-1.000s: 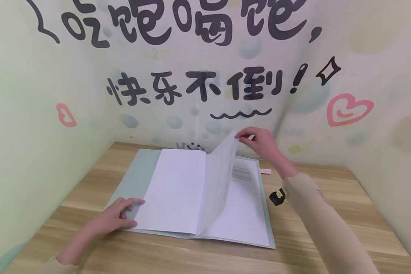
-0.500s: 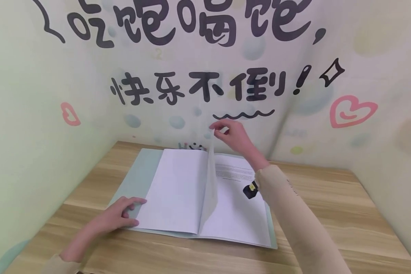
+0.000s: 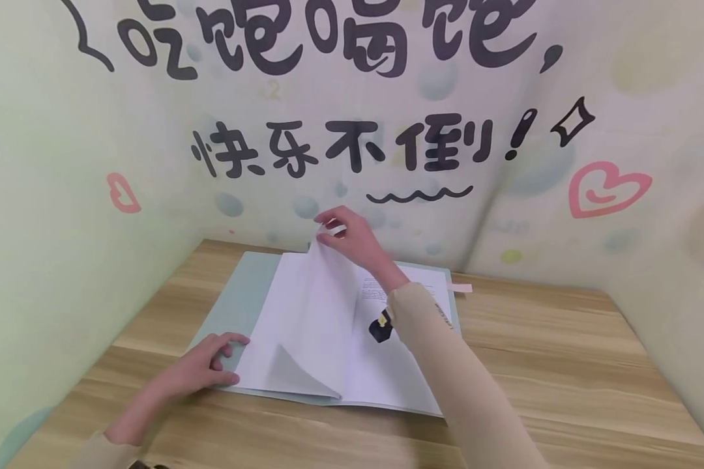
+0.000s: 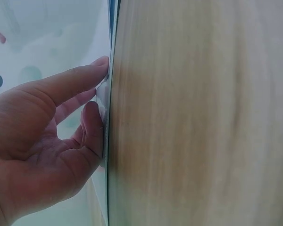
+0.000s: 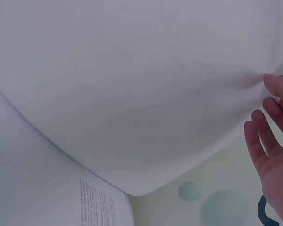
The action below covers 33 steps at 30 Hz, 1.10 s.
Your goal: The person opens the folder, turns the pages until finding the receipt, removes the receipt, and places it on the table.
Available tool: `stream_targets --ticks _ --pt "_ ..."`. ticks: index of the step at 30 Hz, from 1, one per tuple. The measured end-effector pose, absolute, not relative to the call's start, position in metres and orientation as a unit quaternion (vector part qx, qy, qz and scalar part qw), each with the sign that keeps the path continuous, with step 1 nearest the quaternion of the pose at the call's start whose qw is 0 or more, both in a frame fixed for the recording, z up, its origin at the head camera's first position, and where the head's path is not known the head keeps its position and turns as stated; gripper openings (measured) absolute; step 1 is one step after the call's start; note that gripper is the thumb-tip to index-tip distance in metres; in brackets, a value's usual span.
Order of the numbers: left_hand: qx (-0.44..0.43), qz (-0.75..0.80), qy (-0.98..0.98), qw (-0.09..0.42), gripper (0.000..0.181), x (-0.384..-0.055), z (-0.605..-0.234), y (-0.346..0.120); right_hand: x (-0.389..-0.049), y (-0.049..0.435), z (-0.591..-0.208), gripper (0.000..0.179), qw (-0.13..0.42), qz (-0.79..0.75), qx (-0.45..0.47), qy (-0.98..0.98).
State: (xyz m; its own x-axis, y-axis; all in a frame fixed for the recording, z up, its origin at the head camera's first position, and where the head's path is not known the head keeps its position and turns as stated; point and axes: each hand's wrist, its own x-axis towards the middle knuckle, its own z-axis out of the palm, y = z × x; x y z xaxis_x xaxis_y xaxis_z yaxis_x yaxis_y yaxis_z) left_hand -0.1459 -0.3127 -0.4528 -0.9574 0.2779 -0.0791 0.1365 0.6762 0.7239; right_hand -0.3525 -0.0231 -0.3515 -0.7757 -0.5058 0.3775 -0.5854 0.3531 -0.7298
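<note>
A light blue folder (image 3: 242, 286) of white sheets lies spread on the table. Between thumb and fingers my right hand (image 3: 352, 240) pinches the top edge of a sheet (image 3: 325, 293), which leans over the left side with its lower corner curling up. The right wrist view shows this sheet (image 5: 132, 94) bowed, creased at the thumb of the right hand (image 5: 278, 136). On the folder's lower left border rests my left hand (image 3: 202, 365), fingers loosely bent. Close up, thumb and fingertips of the left hand (image 4: 47, 132) touch the cover's edge. The right-hand sheet (image 3: 381, 371) bears printed lines near its top.
A pink tab (image 3: 461, 288) sticks out from the folder's right side. Wood-grain tabletop (image 3: 563, 365) extends to the right and in front. Behind stands a wall (image 3: 446, 228) with black lettering and pink hearts. A small black device (image 3: 380, 326) sits by the right wrist.
My right hand has carried the sheet leftward across the fold, from the right side to above the left side. My left hand stays on the folder's left border.
</note>
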Motion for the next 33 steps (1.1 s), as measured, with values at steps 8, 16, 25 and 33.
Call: stream_targets --ticks 8,16,25,33 --pt "0.119 0.395 0.906 0.098 0.064 -0.145 -0.456 -0.316 -0.349 -0.048 -0.373 0.041 0.001 0.479 0.332 -0.813" --pt "0.123 0.385 0.909 0.100 0.069 -0.144 -0.456 -0.318 -0.345 -0.062 -0.393 0.055 -0.027 0.441 0.343 -0.829" --pt "0.145 0.397 0.902 0.093 0.066 -0.144 -0.457 -0.321 -0.338 -0.076 -0.410 0.073 -0.065 0.361 0.370 -0.854" --pt "0.147 0.396 0.902 0.094 0.071 -0.147 -0.457 -0.324 -0.344 -0.087 -0.436 0.085 -0.076 0.292 0.392 -0.869"
